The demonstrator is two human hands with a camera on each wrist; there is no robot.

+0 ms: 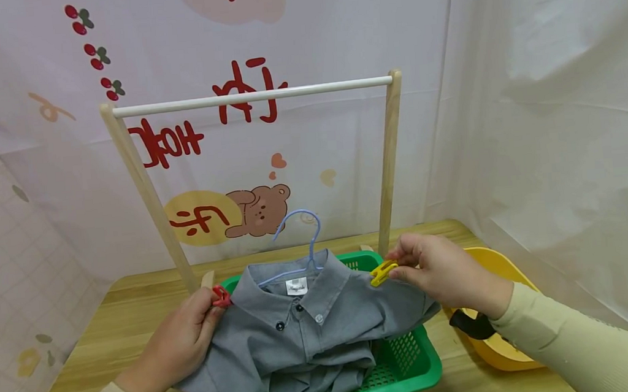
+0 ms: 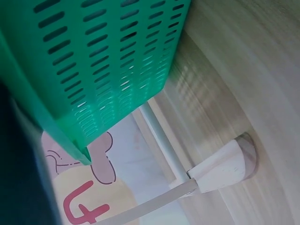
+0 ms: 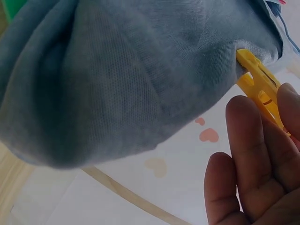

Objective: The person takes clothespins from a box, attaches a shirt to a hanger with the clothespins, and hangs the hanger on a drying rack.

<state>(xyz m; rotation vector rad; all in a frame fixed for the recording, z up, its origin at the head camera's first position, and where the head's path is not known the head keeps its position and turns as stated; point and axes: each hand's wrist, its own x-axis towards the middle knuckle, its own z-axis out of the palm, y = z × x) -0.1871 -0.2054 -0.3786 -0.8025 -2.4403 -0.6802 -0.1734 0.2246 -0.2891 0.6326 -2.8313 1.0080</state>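
Left hand (image 1: 176,342) pinches a red clip (image 1: 221,296), right hand (image 1: 448,270) a yellow clip (image 1: 383,273); shallow bites could let the shirt (image 1: 305,332) slip.

Grey shirt (image 1: 311,334) is hiding much of the blue hanger (image 1: 312,248) and green basket (image 1: 433,359), collar label (image 1: 296,286) print is coming out too tiny, and the right wrist view is cropping the right hand (image 3: 260,173).

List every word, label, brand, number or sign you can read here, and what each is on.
No text can be quoted with certainty.
White label inside the collar of the grey shirt: a cursive word, too small and blurred to read.
Backdrop: large red stylised lettering, not surely readable; the top one is cut off.
Yellow circle printed there: red stylised strokes, also uncertain.
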